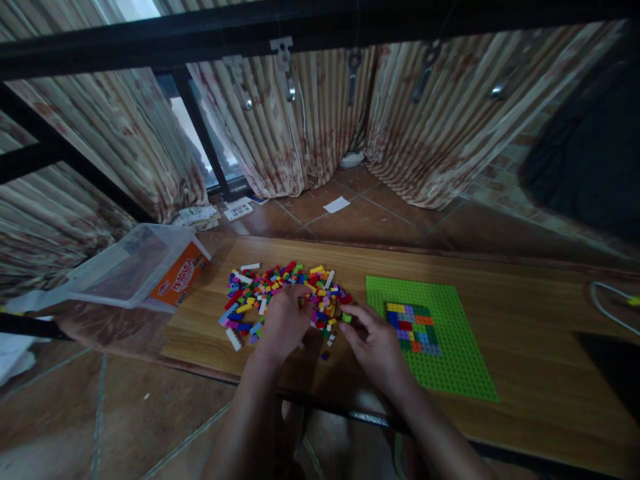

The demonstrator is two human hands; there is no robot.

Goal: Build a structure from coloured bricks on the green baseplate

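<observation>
Right hand pinches a lime-green brick, apparently to suit its small size, beside the brick pile on the surface, where the hold of the left hand cannot be determined.

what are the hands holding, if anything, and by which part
The right hand pinches a small green brick by opposite sides. The left hand is at the brick pile; whether it holds anything cannot be told.

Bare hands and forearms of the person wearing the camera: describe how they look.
The bare left hand and bare right hand wear no gloves. No sleeve, watch or bracelet shows on the slender left forearm or right forearm.
</observation>
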